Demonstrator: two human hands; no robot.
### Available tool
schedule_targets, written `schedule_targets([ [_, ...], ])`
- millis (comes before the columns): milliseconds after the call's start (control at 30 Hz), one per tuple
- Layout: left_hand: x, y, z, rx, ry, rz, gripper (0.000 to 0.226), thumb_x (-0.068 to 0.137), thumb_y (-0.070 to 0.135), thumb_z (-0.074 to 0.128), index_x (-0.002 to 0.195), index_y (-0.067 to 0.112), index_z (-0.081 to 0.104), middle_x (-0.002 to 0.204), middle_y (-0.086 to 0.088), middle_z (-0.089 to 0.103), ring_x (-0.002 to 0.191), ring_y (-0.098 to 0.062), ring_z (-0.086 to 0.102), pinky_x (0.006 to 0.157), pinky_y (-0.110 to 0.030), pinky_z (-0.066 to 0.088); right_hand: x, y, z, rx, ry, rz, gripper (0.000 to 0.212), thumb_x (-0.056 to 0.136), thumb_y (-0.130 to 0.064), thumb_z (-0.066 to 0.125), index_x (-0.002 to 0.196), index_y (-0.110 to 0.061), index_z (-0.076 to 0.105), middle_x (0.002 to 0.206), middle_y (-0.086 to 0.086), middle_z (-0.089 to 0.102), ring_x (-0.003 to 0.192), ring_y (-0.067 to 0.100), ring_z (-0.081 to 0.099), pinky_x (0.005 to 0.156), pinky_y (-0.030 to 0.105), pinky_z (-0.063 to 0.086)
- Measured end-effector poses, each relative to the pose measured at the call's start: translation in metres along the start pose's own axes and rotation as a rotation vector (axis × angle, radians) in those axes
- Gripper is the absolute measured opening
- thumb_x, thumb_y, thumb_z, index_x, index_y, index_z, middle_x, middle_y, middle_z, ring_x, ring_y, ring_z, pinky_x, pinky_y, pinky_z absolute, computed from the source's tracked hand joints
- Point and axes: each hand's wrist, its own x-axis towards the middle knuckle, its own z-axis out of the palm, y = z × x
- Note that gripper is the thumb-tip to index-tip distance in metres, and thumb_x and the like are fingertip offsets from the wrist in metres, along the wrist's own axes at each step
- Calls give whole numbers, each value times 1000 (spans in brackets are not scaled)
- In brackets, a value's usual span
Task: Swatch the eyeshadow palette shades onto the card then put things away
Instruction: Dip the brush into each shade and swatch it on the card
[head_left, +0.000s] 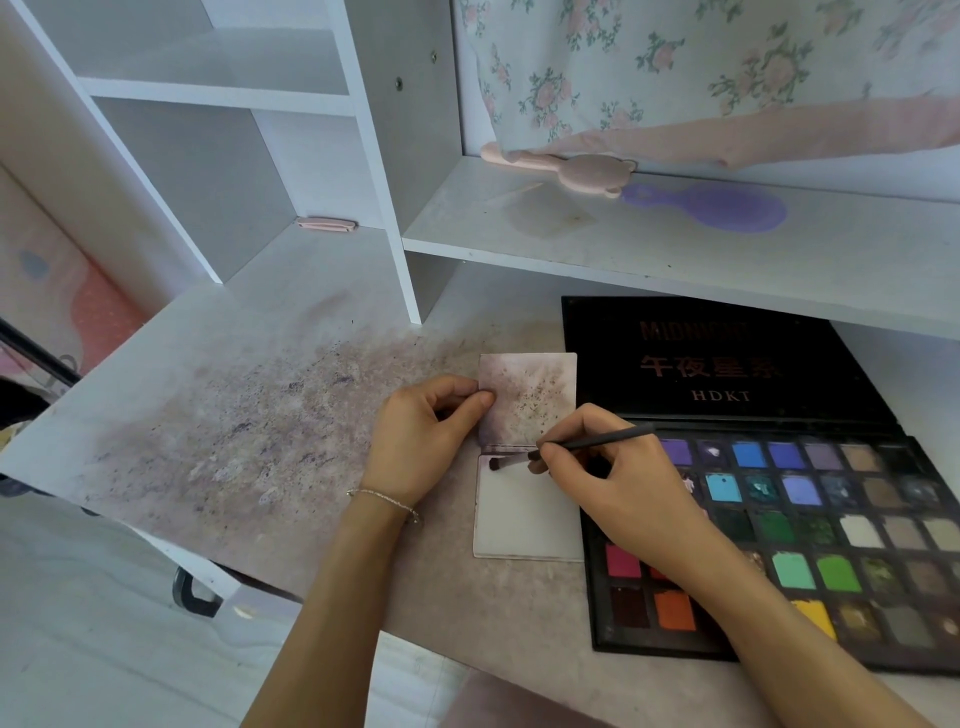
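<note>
A folded white card (527, 519) lies open on the desk, its upper leaf (535, 395) stained with purple-brown powder. My left hand (421, 436) pinches the left edge of that upper leaf. My right hand (613, 478) grips a thin dark brush (571, 447). The brush tip touches the top left of the lower leaf, where a dark smudge shows. The open eyeshadow palette (810, 525), black with many coloured pans, lies right of the card. My right forearm crosses its lower left pans.
The desk top (260, 426) is dusted with purple powder left of the card. A shelf (571, 244) above holds a pink bear-shaped item (566, 169) and a purple brush (717, 208). A pink clip (326, 224) lies in the left cubby. Floral fabric hangs behind.
</note>
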Motion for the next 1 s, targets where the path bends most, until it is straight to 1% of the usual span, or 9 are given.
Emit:
schedule_targets([
  [167,-1,0,-1,0,-7,1,6,82,15,65,84,16,71,82,3,70,80,-10,67,79,-30,54,1,0,1,0,22,5,16,85,-16,59,75,-29,58,78,-13,69,72,10,63,62,21,52],
  [300,0,-1,-1,-3,-7,-8,6,82,16,65,84,16,71,83,1,71,82,-12,67,80,-33,54,0,0,0,-8,-1,11,14,84,-17,59,75,-28,59,77,-10,69,75,10,64,67,26,53],
  [400,-1,-1,-1,-1,-6,-3,6,82,15,66,83,17,71,83,2,71,81,-11,67,80,-31,54,2,-1,1,-37,60,-10,13,85,-17,58,78,-29,59,76,-6,67,74,12,63,67,30,53],
  [533,0,-1,-1,22,-3,6,7,82,16,66,80,21,70,80,5,70,78,-7,66,77,-26,54,2,-4,-2,105,128,-43,19,86,-9,57,81,-27,60,79,-5,67,76,5,65,68,19,53],
  [600,0,-1,-1,21,-4,1,6,82,16,66,81,19,70,81,3,71,79,-8,67,78,-27,54,2,-6,-6,173,151,-54,22,87,-3,55,83,-24,63,76,-6,68,74,2,65,67,14,51],
  [700,0,-1,-1,18,-1,-12,6,82,16,66,83,16,71,83,2,71,81,-10,67,79,-29,53,-1,-8,-17,216,182,-70,25,88,0,53,86,-20,66,75,-10,69,74,2,65,67,11,49],
  [767,-1,0,-1,19,-2,-18,6,82,16,66,83,17,71,83,1,72,81,-11,67,79,-29,53,-3,-9,-27,220,216,-80,27,87,2,51,85,-19,67,78,-8,69,73,5,64,67,12,49],
  [867,0,2,0,37,-12,-20,7,83,16,65,81,20,70,82,2,71,80,-11,67,77,-23,52,-9,-10,-46,216,290,-84,27,86,6,50,84,-17,65,75,-3,67,68,3,62,66,11,49],
  [1000,2,4,0,67,-26,-62,10,84,17,64,78,24,69,82,2,71,78,-8,64,75,-22,49,-18,-6,-71,98,374,-67,27,89,1,46,83,-21,59,75,-4,61,67,-2,59,63,7,47],
])
